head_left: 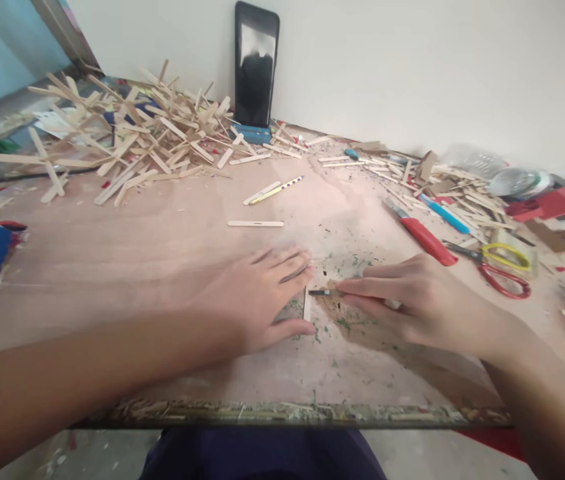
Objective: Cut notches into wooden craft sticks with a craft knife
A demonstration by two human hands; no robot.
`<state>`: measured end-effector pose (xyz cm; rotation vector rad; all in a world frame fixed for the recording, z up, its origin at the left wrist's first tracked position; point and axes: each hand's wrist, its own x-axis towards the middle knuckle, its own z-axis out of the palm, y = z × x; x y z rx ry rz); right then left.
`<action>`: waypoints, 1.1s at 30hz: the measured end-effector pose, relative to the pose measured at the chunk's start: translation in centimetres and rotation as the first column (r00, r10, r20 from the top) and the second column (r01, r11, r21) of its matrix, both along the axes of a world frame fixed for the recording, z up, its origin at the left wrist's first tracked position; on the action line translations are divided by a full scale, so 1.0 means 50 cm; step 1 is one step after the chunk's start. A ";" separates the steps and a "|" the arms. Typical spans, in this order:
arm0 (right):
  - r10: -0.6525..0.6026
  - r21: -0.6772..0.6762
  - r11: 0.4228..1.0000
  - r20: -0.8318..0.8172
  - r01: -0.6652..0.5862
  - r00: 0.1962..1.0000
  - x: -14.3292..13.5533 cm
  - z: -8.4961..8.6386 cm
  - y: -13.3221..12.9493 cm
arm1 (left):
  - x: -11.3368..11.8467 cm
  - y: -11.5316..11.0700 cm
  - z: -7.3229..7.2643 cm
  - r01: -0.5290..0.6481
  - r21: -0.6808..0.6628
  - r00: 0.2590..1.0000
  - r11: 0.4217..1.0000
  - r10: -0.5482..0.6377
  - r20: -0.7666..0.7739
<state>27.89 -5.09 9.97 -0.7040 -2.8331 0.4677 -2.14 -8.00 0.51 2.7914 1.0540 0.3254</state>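
My left hand (267,293) lies flat on the tabletop, fingers stretched and thumb spread away from them. Between its thumb and fingers a pale craft stick (307,307) shows, pressed to the table; the hand covers its upper end. In a pinch, my right hand (412,300) grips a small blade (319,293) with a dark tip and a brownish grip. The blade's tip points left and is at or very close to the right edge of the stick. Another craft stick (255,224) with a short dark mark lies beyond my left hand.
A yellow pencil (277,190) lies ahead. Joined craft sticks (137,133) are heaped at back left, beside a phone (256,67) on a blue stand. To the right are a red-handled cutter (427,240), scissors (505,270) and loose sticks (482,200). Green shavings dot the table.
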 end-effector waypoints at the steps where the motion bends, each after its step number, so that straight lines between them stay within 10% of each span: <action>1: -0.005 -0.006 1.000 0.007 0.005 1.000 0.001 -0.001 0.001 | 0.001 -0.001 -0.006 -0.007 0.012 1.000 1.000 0.007 0.010; 13: 0.054 0.048 0.997 0.051 -0.056 0.997 -0.003 0.009 -0.025 | 0.004 -0.032 -0.013 -0.027 0.210 0.987 0.977 -0.008 0.162; 24: 0.165 0.269 0.937 0.222 -0.223 0.961 -0.014 0.033 -0.040 | 0.007 -0.044 -0.002 -0.049 0.152 0.992 0.987 0.031 0.119; 33: 0.064 0.230 0.968 0.141 -0.095 0.988 -0.047 0.041 -0.058 | 0.002 -0.036 0.005 -0.047 0.035 0.996 0.998 0.045 0.076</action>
